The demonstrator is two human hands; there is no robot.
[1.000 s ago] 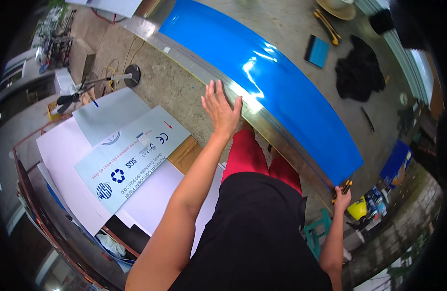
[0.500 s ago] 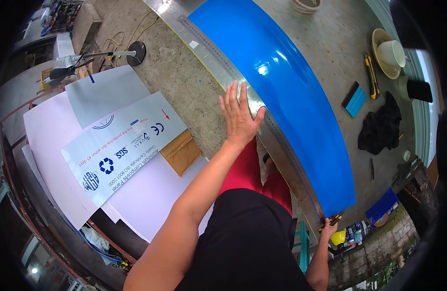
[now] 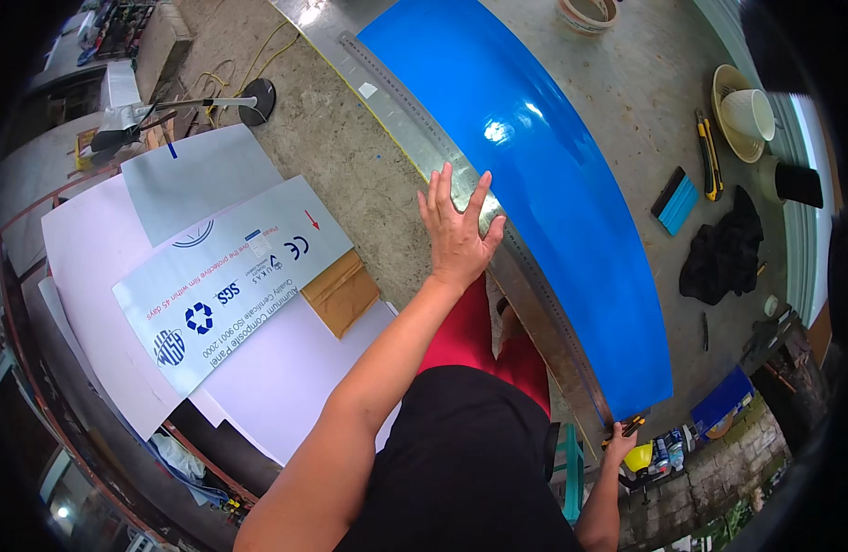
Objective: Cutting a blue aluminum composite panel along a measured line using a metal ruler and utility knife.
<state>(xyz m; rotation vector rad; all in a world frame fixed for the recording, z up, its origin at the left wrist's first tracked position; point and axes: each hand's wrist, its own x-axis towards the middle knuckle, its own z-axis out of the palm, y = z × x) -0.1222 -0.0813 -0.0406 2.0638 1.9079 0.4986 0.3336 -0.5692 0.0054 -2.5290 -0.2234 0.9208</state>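
A glossy blue sheet [image 3: 557, 184] lies on the grey table, with a long steel ruler [image 3: 401, 92] along its near edge. Spread fingers of my left hand [image 3: 461, 244] press flat on the ruler about halfway along. At the ruler's right end, my right hand [image 3: 619, 443] is closed round a black and orange utility knife [image 3: 633, 426]. The knife sits at the sheet's near right corner; its blade tip is too small to make out.
Past the sheet lie a yellow and black utility knife [image 3: 709, 156], a blue squeegee [image 3: 678, 204], a black cloth [image 3: 723, 248] and a white cup [image 3: 748, 115] in a bowl. To my left, printed panels [image 3: 230, 267] lie stacked near a fan-like stand [image 3: 256, 101].
My left hand's fingers have spread wider, the hand shifting slightly toward me along the ruler. My right hand keeps the knife at the sheet's corner. The whole view has shifted a little.
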